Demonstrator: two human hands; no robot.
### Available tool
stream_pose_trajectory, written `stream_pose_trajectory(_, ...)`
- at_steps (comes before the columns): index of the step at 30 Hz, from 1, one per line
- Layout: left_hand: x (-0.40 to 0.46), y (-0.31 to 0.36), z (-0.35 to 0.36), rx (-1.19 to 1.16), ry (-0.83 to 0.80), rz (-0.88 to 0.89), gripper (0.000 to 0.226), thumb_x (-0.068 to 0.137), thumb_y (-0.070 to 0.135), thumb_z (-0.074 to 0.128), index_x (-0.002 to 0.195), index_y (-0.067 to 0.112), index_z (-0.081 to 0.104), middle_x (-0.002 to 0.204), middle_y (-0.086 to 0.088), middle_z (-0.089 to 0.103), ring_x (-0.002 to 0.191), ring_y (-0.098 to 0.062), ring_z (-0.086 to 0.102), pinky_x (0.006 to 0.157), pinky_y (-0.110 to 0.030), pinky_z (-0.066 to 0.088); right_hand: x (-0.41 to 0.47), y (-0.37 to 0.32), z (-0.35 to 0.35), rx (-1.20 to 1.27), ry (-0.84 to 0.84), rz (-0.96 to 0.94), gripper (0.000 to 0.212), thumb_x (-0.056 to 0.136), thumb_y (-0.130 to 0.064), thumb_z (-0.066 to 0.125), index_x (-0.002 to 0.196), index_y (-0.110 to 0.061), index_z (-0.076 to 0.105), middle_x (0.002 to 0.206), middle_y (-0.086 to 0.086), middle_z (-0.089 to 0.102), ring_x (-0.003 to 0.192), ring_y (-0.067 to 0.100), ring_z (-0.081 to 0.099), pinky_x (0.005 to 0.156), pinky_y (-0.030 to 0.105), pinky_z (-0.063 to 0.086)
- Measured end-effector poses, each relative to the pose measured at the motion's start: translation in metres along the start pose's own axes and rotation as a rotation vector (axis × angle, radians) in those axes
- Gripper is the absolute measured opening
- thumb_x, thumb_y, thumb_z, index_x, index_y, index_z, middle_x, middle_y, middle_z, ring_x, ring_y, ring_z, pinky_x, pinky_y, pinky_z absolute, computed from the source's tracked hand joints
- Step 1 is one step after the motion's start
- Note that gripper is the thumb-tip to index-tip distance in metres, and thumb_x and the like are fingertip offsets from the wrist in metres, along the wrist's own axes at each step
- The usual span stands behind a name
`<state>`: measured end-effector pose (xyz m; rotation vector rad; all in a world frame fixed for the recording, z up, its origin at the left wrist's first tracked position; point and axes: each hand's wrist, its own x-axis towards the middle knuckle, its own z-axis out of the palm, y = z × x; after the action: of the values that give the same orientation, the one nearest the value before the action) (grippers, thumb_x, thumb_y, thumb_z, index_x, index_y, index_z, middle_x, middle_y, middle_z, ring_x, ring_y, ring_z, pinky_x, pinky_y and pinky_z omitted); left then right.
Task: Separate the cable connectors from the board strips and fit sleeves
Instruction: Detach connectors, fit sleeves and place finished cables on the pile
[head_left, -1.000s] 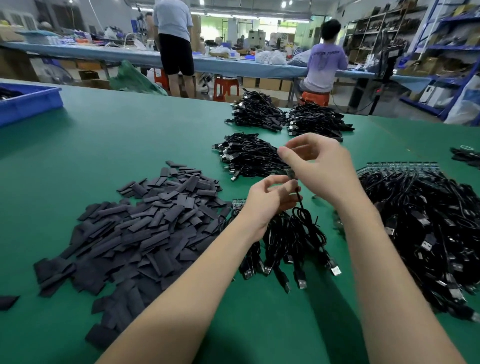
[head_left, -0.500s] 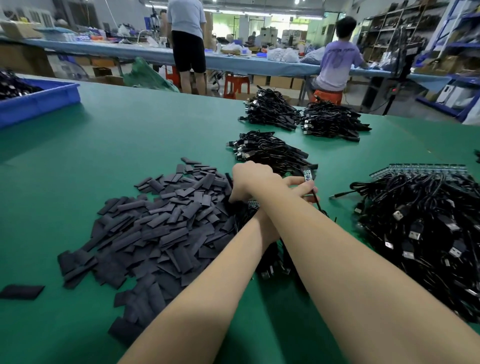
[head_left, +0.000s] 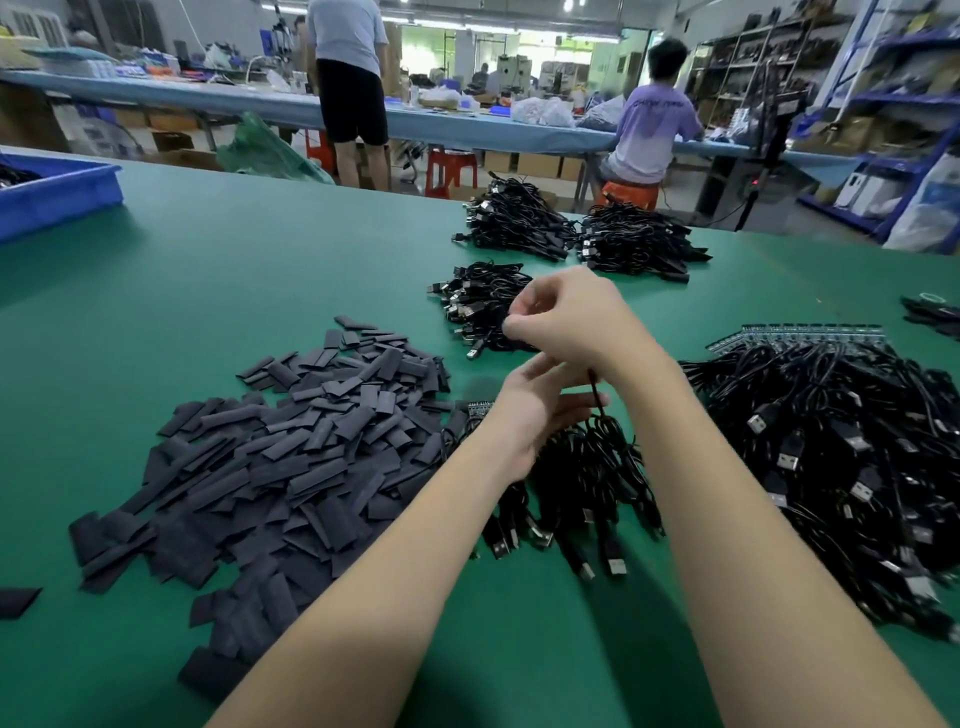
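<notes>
My right hand (head_left: 566, 317) hovers over the table centre with its fingertips pinched on what looks like a small black sleeve, hard to tell against the cables behind. Just below it my left hand (head_left: 535, 410) grips a thin black cable (head_left: 594, 387) that drops into a bundle of USB cables (head_left: 587, 467). A short green board strip (head_left: 479, 407) peeks out left of my left wrist. The cable's connector end is hidden by my hands. A big heap of flat black sleeves (head_left: 291, 457) lies to the left.
At right is a large tangle of cables (head_left: 831, 441) still on a board strip (head_left: 810, 332). Three cable piles (head_left: 483, 306) (head_left: 514, 218) (head_left: 639, 241) lie beyond my hands. A blue bin (head_left: 57, 192) stands far left. Two people work at the back bench.
My right hand, which had reached across my left wrist to the sleeve heap, has come back up and right, above my left hand. My left hand has kept hold of the cable.
</notes>
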<state>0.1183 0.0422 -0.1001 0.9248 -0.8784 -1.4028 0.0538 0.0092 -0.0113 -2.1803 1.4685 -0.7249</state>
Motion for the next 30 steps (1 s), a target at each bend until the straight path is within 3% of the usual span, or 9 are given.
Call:
stream_pose_trajectory(2,0.002,-0.001,0.001,-0.001,-0.023,-0.010,0.009,0.103,0.017,0.055,0.096,0.018,0.061,0.079,0.005,0.070,0.067,-0.012,0.070,0.058,-0.017,0.051,-0.016,0.026,-0.015,0.202,0.180,0.013,0.011,0.083,-0.025,0.072,0.074,-0.027,0.066,0.071,-0.014,0.067,0.058,-0.009,0.055,0.056,0.012,0.040)
stream_pose_trajectory(5,0.003,-0.003,0.001,0.014,-0.071,0.001,0.009,0.101,0.021,0.058,0.098,0.019,0.066,0.082,0.006,0.073,0.070,-0.012,0.070,0.061,-0.018,0.050,-0.033,0.062,-0.021,0.451,0.379,0.053,0.012,0.095,-0.021,0.067,0.088,-0.024,0.058,0.088,-0.006,0.075,0.069,0.000,0.063,0.065,0.019,0.049)
stream_pose_trajectory(7,0.005,-0.005,-0.002,0.023,-0.096,-0.003,0.009,0.100,0.023,0.061,0.101,0.019,0.069,0.084,0.006,0.074,0.071,-0.011,0.070,0.062,-0.018,0.049,-0.040,0.077,-0.018,0.631,0.394,0.117,0.013,0.099,-0.016,0.064,0.092,-0.020,0.054,0.091,-0.001,0.079,0.069,0.008,0.065,0.063,0.025,0.052)
stream_pose_trajectory(12,0.004,-0.005,-0.004,0.065,-0.138,0.016,0.010,0.099,0.025,0.063,0.106,0.022,0.068,0.087,0.006,0.074,0.071,-0.010,0.068,0.068,-0.021,0.047,-0.045,0.092,-0.013,1.093,0.293,0.152,0.015,0.093,-0.014,0.074,0.104,-0.012,0.064,0.093,0.006,0.080,0.070,0.008,0.069,0.058,0.018,0.052)
stream_pose_trajectory(14,0.005,-0.004,-0.004,0.082,-0.143,0.019,0.009,0.098,0.025,0.063,0.105,0.022,0.068,0.087,0.006,0.074,0.071,-0.010,0.067,0.070,-0.023,0.047,-0.046,0.093,-0.011,1.106,0.270,0.173,0.021,0.092,-0.025,0.076,0.110,-0.016,0.072,0.100,0.001,0.079,0.069,0.004,0.060,0.054,0.015,0.045)
stream_pose_trajectory(18,0.004,-0.004,-0.004,0.090,-0.163,0.023,0.010,0.098,0.025,0.064,0.106,0.021,0.067,0.087,0.005,0.074,0.070,-0.010,0.066,0.071,-0.023,0.046,-0.047,0.093,-0.006,1.107,0.257,0.162,0.010,0.091,-0.036,0.076,0.095,-0.029,0.082,0.109,-0.006,0.078,0.066,0.004,0.045,0.052,0.011,0.038)
stream_pose_trajectory(25,0.004,-0.004,-0.006,0.084,-0.194,0.035,0.011,0.095,0.027,0.065,0.104,0.021,0.066,0.085,0.006,0.072,0.067,-0.008,0.063,0.069,-0.023,0.042,-0.048,0.093,-0.002,1.123,0.210,0.141,0.006,0.088,-0.035,0.078,0.092,-0.034,0.083,0.110,-0.007,0.077,0.065,0.003,0.046,0.054,0.012,0.037)
stream_pose_trajectory(30,0.003,-0.003,-0.007,0.056,-0.207,0.058,0.023,0.079,0.035,0.073,0.096,0.023,0.063,0.084,0.005,0.072,0.066,-0.007,0.060,0.066,-0.024,0.038,-0.049,0.094,0.001,1.119,0.179,0.173,0.041,0.061,-0.049,0.087,0.097,-0.030,0.082,0.116,0.002,0.076,0.066,0.004,0.047,0.057,0.015,0.038)
